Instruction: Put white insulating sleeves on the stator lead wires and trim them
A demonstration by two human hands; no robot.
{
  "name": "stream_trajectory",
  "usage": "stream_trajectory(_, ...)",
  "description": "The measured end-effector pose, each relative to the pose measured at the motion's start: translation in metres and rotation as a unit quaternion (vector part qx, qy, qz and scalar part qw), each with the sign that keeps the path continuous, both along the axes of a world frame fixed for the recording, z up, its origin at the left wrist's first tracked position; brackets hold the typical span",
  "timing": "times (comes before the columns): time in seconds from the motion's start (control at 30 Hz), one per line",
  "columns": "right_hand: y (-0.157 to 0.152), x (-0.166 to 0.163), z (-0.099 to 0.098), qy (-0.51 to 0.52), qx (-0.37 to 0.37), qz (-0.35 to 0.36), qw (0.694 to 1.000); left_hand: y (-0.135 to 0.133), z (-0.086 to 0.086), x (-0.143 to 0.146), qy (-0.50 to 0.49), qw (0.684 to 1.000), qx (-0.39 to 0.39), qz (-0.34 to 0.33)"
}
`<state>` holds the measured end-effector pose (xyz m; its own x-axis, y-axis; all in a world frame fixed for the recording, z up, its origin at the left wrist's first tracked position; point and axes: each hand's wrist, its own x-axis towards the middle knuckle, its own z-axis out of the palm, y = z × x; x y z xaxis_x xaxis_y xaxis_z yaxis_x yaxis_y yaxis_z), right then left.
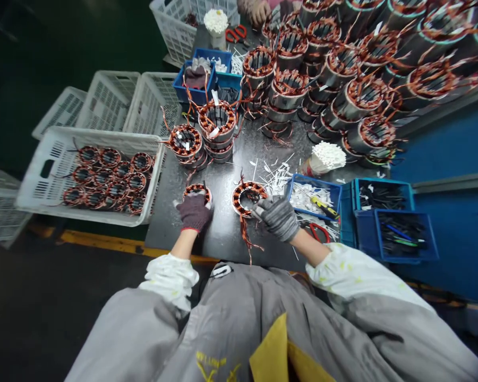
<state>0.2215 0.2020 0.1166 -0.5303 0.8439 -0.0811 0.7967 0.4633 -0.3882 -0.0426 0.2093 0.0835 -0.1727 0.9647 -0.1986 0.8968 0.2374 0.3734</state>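
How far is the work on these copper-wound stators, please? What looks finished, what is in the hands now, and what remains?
Possibly done: a white crate at the left holds a layer of stators. In hand: the left hand rests on one stator; the right hand touches another stator. Seemingly waiting: stacks and a large pile farther back. Which are finished, I cannot tell.

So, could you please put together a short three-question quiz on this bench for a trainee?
1. True or false: the left hand rests on a copper-wound stator.
2. Which does the right hand touch: A) the red scissors, B) a stator ring, C) a white crate?
3. What fills the white crate left of the table?

Key: 1 true; 2 B; 3 copper-wound stators.
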Motion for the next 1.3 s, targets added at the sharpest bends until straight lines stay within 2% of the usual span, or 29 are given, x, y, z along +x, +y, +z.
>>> stream_trajectory(0.07,-0.016,-0.003,-0.008,0.147,-0.026,-0.143,0.978,-0.001,0.024,0.017,0.013,0.992,0.083,-0.091)
stream_trajectory(0.13,-0.029,-0.007,-0.011,0.273,-0.071,-0.276,0.919,0.008,0.043,0.039,0.009,0.967,0.154,-0.204)
stream_trajectory(0.2,-0.032,-0.009,-0.008,0.337,-0.108,-0.334,0.874,0.023,0.054,0.060,0.015,0.937,0.179,-0.300)
stream_trajectory(0.27,-0.026,-0.009,-0.001,0.334,-0.098,-0.324,0.880,0.039,0.056,0.075,0.032,0.918,0.168,-0.357)
stream_trajectory(0.33,-0.012,-0.008,0.007,0.265,-0.038,-0.305,0.914,0.051,0.053,0.082,0.041,0.910,0.147,-0.386)
stream_trajectory(0.43,0.011,-0.012,0.012,0.069,0.048,-0.268,0.960,0.058,0.046,0.083,0.043,0.901,0.137,-0.409)
stream_trajectory(0.5,0.022,-0.018,0.013,-0.028,0.057,-0.251,0.966,0.060,0.044,0.081,0.042,0.900,0.136,-0.411)
stream_trajectory(0.57,0.025,-0.024,0.011,-0.077,0.064,-0.233,0.967,0.062,0.043,0.080,0.037,0.900,0.138,-0.411)
stream_trajectory(0.8,0.016,-0.024,0.009,-0.105,0.080,-0.250,0.959,0.064,0.040,0.078,0.048,0.881,0.138,-0.451)
stream_trajectory(0.93,0.015,-0.024,0.007,-0.119,0.068,-0.265,0.954,0.060,0.041,0.084,0.043,0.881,0.154,-0.446)
stream_trajectory(1.07,0.024,-0.029,0.003,-0.130,0.069,-0.268,0.952,0.082,0.049,0.092,0.032,0.878,0.069,-0.472)
stream_trajectory(1.17,0.034,-0.032,0.001,-0.137,0.083,-0.266,0.951,0.099,0.051,0.086,0.023,0.868,-0.001,-0.497)
stream_trajectory(1.23,0.038,-0.033,0.001,-0.136,0.091,-0.254,0.953,0.099,0.048,0.075,0.018,0.876,0.001,-0.481)
stream_trajectory(1.3,0.039,-0.033,0.000,-0.125,0.083,-0.215,0.965,0.090,0.040,0.063,-0.014,0.907,0.033,-0.419)
